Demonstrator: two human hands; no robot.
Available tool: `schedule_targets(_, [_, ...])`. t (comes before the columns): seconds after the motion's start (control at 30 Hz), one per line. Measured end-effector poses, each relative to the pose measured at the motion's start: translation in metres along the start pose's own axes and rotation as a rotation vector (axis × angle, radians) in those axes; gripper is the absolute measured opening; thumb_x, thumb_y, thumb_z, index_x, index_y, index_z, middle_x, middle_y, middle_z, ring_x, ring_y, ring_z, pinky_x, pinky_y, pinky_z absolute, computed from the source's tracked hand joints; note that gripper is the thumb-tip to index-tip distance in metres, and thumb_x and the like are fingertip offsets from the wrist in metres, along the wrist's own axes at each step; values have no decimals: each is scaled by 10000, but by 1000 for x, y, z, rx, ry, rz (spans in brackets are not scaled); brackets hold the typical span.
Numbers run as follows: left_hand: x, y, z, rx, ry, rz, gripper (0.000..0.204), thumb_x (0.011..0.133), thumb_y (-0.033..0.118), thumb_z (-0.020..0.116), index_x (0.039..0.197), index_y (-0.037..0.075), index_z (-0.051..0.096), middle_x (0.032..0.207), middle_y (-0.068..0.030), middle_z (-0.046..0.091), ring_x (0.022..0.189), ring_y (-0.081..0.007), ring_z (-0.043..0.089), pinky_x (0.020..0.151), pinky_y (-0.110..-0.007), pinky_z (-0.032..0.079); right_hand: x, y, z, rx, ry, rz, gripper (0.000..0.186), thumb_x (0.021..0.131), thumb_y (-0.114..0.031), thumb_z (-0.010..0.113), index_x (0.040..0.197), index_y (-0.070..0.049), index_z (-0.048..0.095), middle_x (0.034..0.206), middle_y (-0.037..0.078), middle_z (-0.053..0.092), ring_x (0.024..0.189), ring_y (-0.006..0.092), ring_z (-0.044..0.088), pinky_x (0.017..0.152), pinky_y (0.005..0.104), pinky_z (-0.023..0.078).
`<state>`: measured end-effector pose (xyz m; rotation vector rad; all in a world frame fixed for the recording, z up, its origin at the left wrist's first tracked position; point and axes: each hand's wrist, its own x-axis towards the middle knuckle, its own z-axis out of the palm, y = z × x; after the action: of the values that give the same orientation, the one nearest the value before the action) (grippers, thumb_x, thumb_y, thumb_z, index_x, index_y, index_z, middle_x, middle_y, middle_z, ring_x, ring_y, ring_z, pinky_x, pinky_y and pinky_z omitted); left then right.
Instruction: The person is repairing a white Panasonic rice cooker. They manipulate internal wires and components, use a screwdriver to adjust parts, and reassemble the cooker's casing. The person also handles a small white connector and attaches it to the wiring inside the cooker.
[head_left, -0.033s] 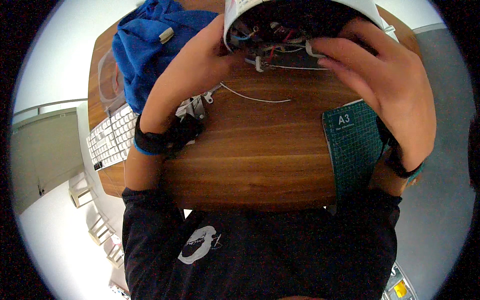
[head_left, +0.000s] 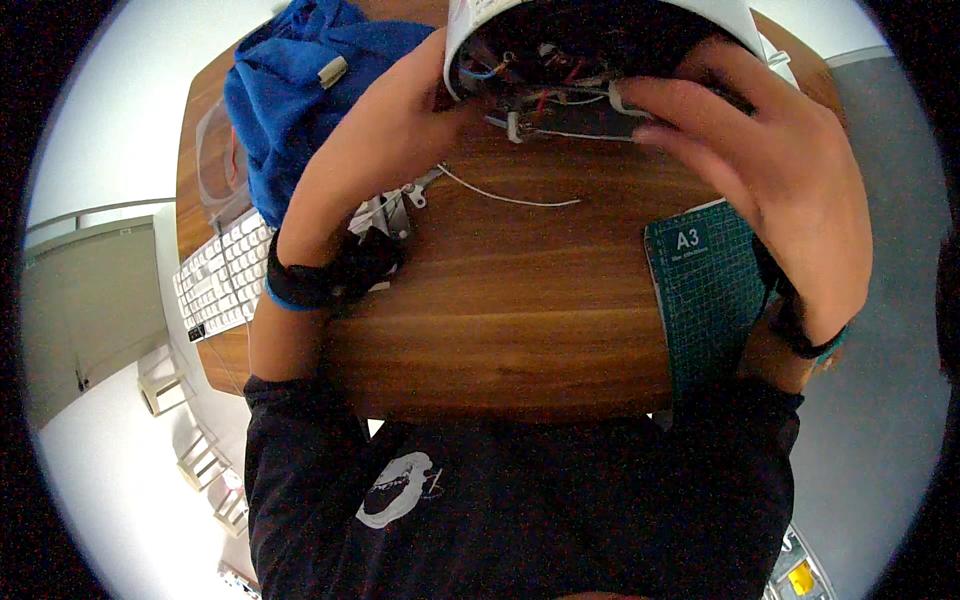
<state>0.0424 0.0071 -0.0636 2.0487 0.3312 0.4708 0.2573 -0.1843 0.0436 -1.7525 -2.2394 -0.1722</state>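
At the far edge of the view, a white rounded housing (head_left: 464,42) is tipped so that its dark, open inside faces me. Coloured wires and small parts (head_left: 545,100) crowd that opening, and a thin wire runs along its lower edge. My left hand (head_left: 400,125) is closed on the housing's left rim, its fingertips hidden in shadow. On the right side, my right hand (head_left: 775,165) reaches into the opening, fingers bent and close together. Its fingertips meet a small white piece (head_left: 618,97), perhaps a connector; the grip is partly hidden.
A blue cloth (head_left: 290,95) lies crumpled at the far left, above a white keyboard (head_left: 228,275). Beside my left wrist are white and metal parts (head_left: 395,215) with a loose white wire (head_left: 510,197). A green cutting mat (head_left: 700,290) lies at the right of the wooden table (head_left: 500,330).
The housing and the wires at its lower edge have shifted very slightly left. Both hands keep nearly the same places.
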Motion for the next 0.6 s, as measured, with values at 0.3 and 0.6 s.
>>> schedule_targets(0.3, [1,2,-9,93,31,17,425,988,-40,595,1403,37,549,1169,-134,706,1034,-178,662,924,-333,532,0,-9,2,-12,16,45,362,804,-43,765,1153,-129,732,1021,63,654,829,285,689,692,383,553])
schedule_targets(0.6, [-8,25,-16,207,187,-24,422,1018,23,590,1432,83,537,996,-123,691,846,-196,648,783,-329,527,3,-10,-5,-180,146,-12,394,775,-55,790,1155,-145,740,1004,47,661,763,275,681,630,380,544])
